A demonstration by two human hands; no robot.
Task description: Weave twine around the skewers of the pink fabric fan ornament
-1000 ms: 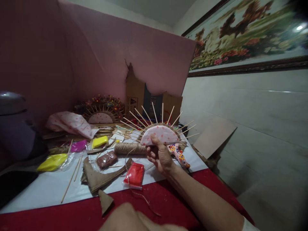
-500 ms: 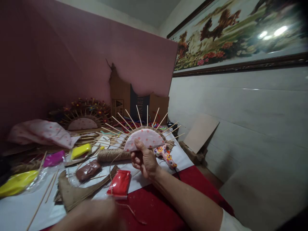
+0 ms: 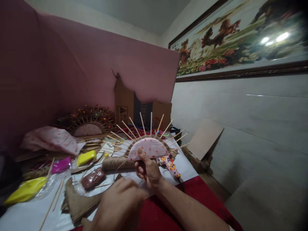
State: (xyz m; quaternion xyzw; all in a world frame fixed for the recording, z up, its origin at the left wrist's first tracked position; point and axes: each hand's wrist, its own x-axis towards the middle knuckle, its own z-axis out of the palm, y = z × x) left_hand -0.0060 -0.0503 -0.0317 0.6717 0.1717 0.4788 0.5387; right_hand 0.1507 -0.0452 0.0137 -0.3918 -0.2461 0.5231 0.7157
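My right hand point(image 3: 149, 170) pinches the lower edge of a half-round, fabric-covered woven piece point(image 3: 150, 148), thumb on the front. The fabric is pale pink with red dots, a woven twine rim runs round the curve, and thin wooden sticks fan out from it. My left hand point(image 3: 120, 203) is raised below and left of the piece, blurred by motion; its fingers are smeared, so what they hold cannot be made out. Behind the piece lies a twine roll point(image 3: 117, 163), with a loose strand near my left hand. A flower-patterned glue gun point(image 3: 171, 166) lies just right of my right hand.
Left on the white sheet are yellow point(image 3: 86, 158), purple point(image 3: 61, 165) and brown packets point(image 3: 93, 179), cut cardboard point(image 3: 81, 200) and loose sticks point(image 3: 51, 202). Behind stand a decorated half-round piece point(image 3: 88, 128), crumpled dotted fabric point(image 3: 50, 139) and a torn cardboard box point(image 3: 125, 106).
My left hand has risen and moved right, now covering the spot where the red packet showed. The camera view has shifted slightly. My right hand keeps its grip on the half-round piece.
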